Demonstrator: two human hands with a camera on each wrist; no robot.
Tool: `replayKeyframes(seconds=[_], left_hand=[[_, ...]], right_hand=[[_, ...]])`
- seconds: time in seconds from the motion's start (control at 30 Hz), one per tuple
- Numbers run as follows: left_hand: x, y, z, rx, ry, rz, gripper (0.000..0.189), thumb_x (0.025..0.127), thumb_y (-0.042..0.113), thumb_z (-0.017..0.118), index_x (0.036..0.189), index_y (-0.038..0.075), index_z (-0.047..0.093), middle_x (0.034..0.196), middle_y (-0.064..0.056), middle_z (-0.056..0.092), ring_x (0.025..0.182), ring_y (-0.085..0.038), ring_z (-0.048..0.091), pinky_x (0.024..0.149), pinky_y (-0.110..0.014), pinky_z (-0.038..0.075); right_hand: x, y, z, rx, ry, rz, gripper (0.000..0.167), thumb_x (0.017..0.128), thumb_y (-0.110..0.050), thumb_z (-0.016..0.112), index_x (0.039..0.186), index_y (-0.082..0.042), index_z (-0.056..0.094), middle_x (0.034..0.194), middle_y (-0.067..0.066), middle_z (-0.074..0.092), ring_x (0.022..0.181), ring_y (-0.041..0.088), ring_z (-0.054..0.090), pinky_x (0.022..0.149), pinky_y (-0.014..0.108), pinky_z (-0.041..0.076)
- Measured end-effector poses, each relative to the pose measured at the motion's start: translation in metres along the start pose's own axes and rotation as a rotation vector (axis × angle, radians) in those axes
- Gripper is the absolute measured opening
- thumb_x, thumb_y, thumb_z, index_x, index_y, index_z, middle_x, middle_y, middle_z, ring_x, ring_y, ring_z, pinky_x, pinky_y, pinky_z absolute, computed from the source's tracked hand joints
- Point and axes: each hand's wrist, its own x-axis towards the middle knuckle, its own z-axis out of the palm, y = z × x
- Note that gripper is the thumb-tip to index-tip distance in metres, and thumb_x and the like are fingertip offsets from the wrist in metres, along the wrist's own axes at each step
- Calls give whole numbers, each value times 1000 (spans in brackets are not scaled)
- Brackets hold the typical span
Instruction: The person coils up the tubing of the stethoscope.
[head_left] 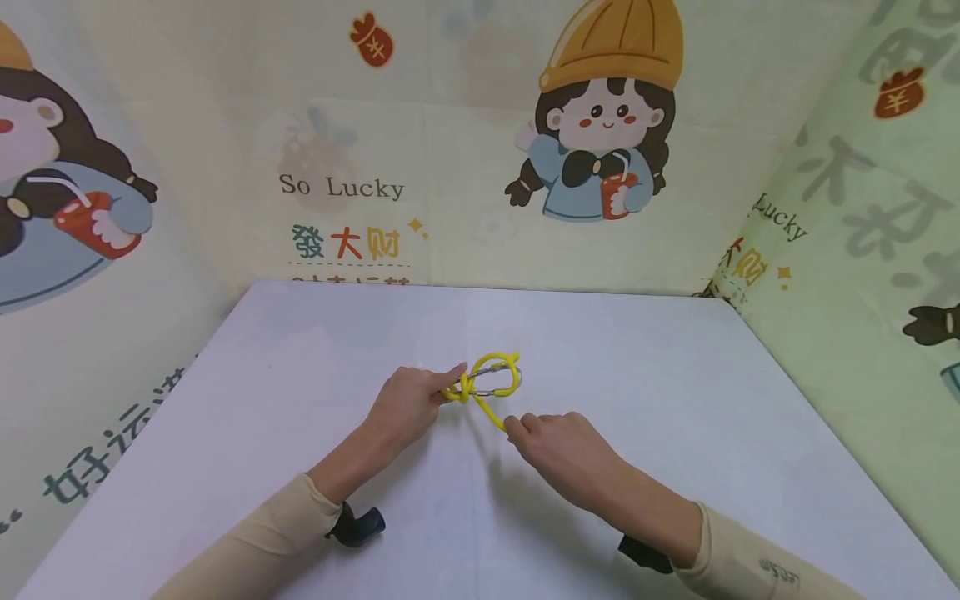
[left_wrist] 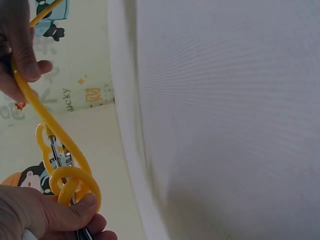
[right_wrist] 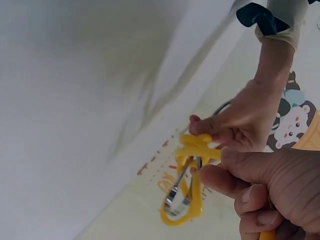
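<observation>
My left hand pinches a silver metal carabiner together with the yellow cord wound around it. Thick, glossy coils of the cord cross over the metal right at the left thumb and fingers. Beyond them a wider loop runs along the carabiner's far end, seen best in the right wrist view. My right hand grips a length of the cord lower and to the right, and that stretch runs straight between the hands. Part of the carabiner is hidden behind the left fingers and the coils.
Both hands are above a white table, casting shadows on it. Printed cloth walls with cartoon figures and lettering stand behind and on both sides. A black wrist mount hangs under the left sleeve, another under the right.
</observation>
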Motion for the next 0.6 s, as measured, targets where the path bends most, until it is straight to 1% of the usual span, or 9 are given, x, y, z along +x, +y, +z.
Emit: replayKeyframes(seconds=[0.07, 0.13, 0.2, 0.3, 0.37, 0.43, 0.47, 0.5, 0.6], left_hand=[[-1, 1, 1, 45, -25, 12, 50, 84, 1, 81, 130, 18, 72, 61, 1, 67, 53, -13, 34, 54, -24, 29], [-1, 2, 2, 92, -44, 30, 50, 85, 0, 79, 130, 20, 72, 58, 2, 64, 51, -13, 33, 58, -26, 36], [-2, 4, 1, 120, -62, 52, 50, 86, 2, 80, 131, 21, 72, 57, 3, 63, 50, -13, 32, 64, -30, 44], [-3, 5, -1, 148, -90, 100, 49, 85, 7, 81, 132, 22, 72, 54, 4, 60, 50, -13, 31, 73, -36, 49], [-3, 5, -3, 151, -105, 135, 50, 84, 10, 82, 131, 22, 72, 53, 5, 59, 50, -12, 29, 72, -35, 49], [-4, 5, -4, 134, -125, 170, 50, 84, 10, 82, 131, 20, 72, 51, 4, 55, 50, -11, 27, 63, -31, 44], [-4, 5, -4, 121, -135, 183, 50, 84, 9, 82, 131, 19, 72, 52, 4, 58, 51, -11, 27, 59, -29, 41], [-4, 5, -5, 115, -145, 197, 50, 84, 8, 82, 131, 19, 72, 54, 4, 59, 50, -11, 28, 58, -27, 38], [-4, 5, -7, 104, -178, 244, 50, 84, 6, 82, 131, 18, 72, 64, 1, 70, 50, -10, 35, 55, -25, 36]], right_hand=[[0, 2, -4, -25, 17, -32, 25, 89, -18, 81, 89, -9, 57, 64, -3, 50, 51, 8, 38, 43, 19, 24], [-1, 5, -8, -43, 46, -60, 27, 87, -19, 83, 91, -10, 58, 64, -4, 51, 51, 7, 40, 44, 18, 24], [0, 10, -12, -49, 87, -81, 27, 84, -19, 85, 92, -10, 61, 67, -4, 54, 52, 7, 45, 44, 18, 26], [0, 19, -15, -46, 148, -102, 28, 82, -21, 87, 97, -12, 66, 72, -4, 58, 56, 8, 51, 44, 17, 31], [1, 24, -15, -40, 182, -116, 29, 80, -23, 88, 100, -13, 68, 75, -4, 60, 58, 8, 54, 45, 17, 34], [2, 29, -14, -28, 214, -125, 30, 80, -24, 88, 100, -15, 69, 76, -4, 59, 59, 8, 53, 45, 17, 35], [3, 32, -13, -16, 229, -129, 31, 78, -24, 89, 100, -15, 70, 76, -4, 60, 59, 8, 54, 45, 18, 35], [3, 34, -12, -8, 246, -133, 31, 77, -22, 91, 99, -16, 70, 77, -4, 60, 60, 8, 55, 45, 18, 36], [6, 41, -11, 17, 282, -145, 34, 73, -19, 93, 98, -18, 69, 77, -5, 61, 62, 8, 57, 46, 19, 38]])
